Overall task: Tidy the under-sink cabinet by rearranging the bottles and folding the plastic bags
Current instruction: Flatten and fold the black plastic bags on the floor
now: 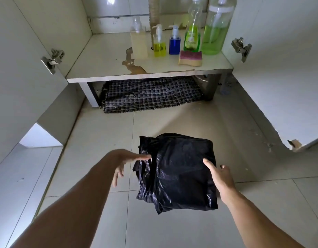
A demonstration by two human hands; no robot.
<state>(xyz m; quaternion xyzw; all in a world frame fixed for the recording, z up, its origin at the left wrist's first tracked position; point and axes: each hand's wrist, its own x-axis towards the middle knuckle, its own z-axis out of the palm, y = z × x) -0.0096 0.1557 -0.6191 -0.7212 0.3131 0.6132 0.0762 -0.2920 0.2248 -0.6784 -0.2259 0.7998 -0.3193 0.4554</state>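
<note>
A folded stack of black plastic bags [177, 172] hangs above the tiled floor in front of the open cabinet. My right hand [220, 174] grips its right edge, thumb on top. My left hand [124, 161] is spread open at the stack's left edge, fingertips touching the loose folds. On the cabinet shelf [101, 61] stand several bottles in a row: a pale one [138, 42], a yellow pump bottle [159, 45], a blue pump bottle [174, 42], a green dish-soap bottle [192, 33] and a large green pump jar [216, 31].
A pink-and-yellow sponge [190, 58] lies in front of the green bottles. A drain pipe [154, 15] drops into the shelf behind them. A checked mat [151, 93] is tucked under the shelf. Both cabinet doors [20, 68] stand open, the right one [279, 86] chipped at its lower edge.
</note>
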